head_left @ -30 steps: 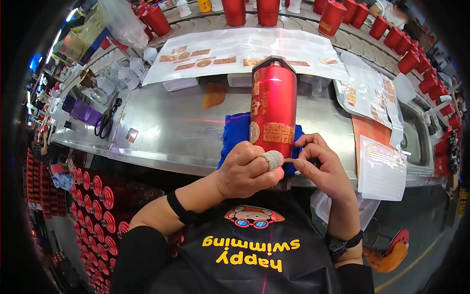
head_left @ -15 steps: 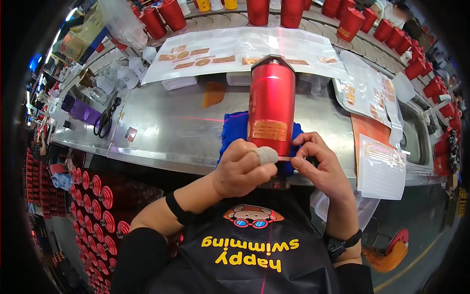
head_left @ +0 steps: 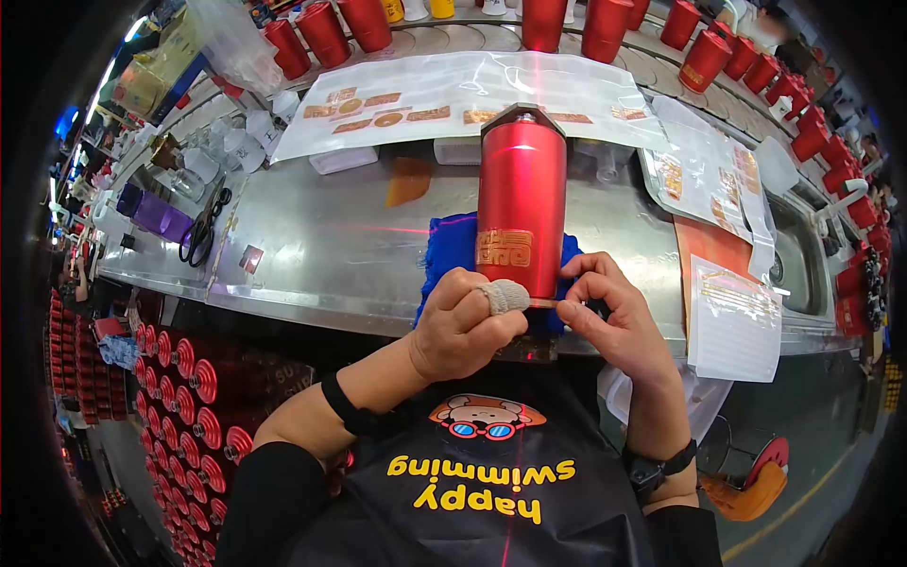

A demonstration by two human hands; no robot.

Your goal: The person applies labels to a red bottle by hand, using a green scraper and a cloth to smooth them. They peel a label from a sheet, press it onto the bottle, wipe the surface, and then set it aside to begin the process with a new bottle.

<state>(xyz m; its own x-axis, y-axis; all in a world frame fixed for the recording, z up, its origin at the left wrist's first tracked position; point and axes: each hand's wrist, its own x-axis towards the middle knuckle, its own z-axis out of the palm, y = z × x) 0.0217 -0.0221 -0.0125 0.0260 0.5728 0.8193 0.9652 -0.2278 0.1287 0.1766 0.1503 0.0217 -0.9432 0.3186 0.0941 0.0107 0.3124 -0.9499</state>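
A red metallic canister (head_left: 521, 198) with a gold label (head_left: 504, 249) lies on a blue cloth (head_left: 451, 248), its dark-rimmed end pointing away from me. At its near end is my left hand (head_left: 470, 321), fingers closed, with a whitish cover on one finger. What that hand holds, if anything, is hidden. A thin strip (head_left: 543, 303) runs along the near rim between both hands. My right hand (head_left: 609, 312) pinches the right end of this strip, its other fingers curled beside the canister.
Beyond the canister lies a white sheet (head_left: 444, 76) with gold labels. Scissors (head_left: 202, 231) and a purple bottle (head_left: 156, 214) are at the left, and a sink (head_left: 801, 265) at the right. More red canisters (head_left: 704, 60) stand on the curved conveyor behind.
The canister has turned about its long axis, so its gold label shows further left and looks different. Both hands have shifted slightly left. The red canisters on the conveyor have moved right.
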